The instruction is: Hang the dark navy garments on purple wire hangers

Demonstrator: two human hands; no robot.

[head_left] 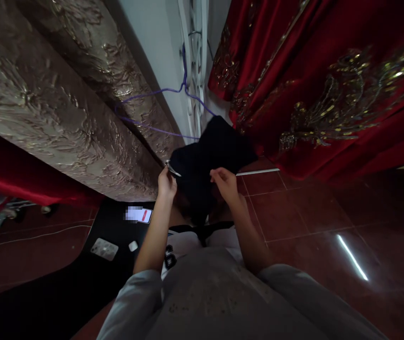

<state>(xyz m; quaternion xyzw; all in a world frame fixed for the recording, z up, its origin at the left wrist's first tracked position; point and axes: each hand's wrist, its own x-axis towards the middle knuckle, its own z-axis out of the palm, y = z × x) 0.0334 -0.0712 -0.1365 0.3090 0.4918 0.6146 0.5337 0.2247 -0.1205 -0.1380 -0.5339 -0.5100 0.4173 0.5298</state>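
Observation:
A dark cloth garment (209, 151) hangs over my lap, its upper right part covering one end of a purple wire hanger (164, 89). My left hand (167, 183) is closed at the garment's left edge, pinching the cloth. A thin, pale, pointed strip (174, 170) shows at those fingertips; its kind cannot be made out. Over the right side of the cloth, my right hand (226, 183) has thumb and fingers pinched together. Whatever lies between them, if anything, is too small to tell.
White scrolled metalwork (196, 71) stands ahead, by the hanger's hook. A beige embossed curtain (81, 104) hangs left, a red sequined curtain (315, 94) right. On a black surface at left lie a lit phone (144, 215), a second phone (105, 249) and a small white case (133, 246).

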